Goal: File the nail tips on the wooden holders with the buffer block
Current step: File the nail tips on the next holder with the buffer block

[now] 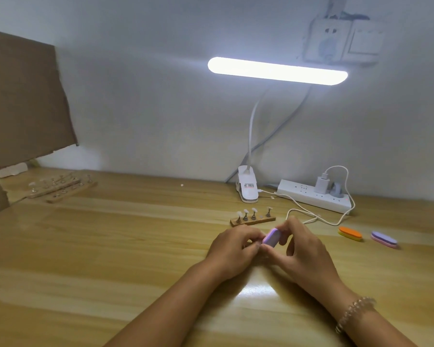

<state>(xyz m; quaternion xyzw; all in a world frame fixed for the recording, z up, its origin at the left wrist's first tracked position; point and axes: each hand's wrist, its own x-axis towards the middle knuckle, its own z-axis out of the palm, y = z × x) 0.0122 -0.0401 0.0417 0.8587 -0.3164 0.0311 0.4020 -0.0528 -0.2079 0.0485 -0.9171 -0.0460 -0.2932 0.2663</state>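
While the right hand [303,251] pinches the purple buffer block [271,237] between thumb and curled fingers, the left hand [232,249] sits against the block's left end with its fingers curled tight; whether they hold anything cannot be told. Both hands are low over the wooden table [110,246]. Just behind them lies 1 wooden holder [252,220] carrying 4 upright nail tips [246,211]. An orange buffer [350,233] and a second purple buffer [383,239] lie to the right.

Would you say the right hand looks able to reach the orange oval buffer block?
Probably yes: bare wooden table lies between the right hand and the orange oval buffer block, though it grips a purple buffer block.
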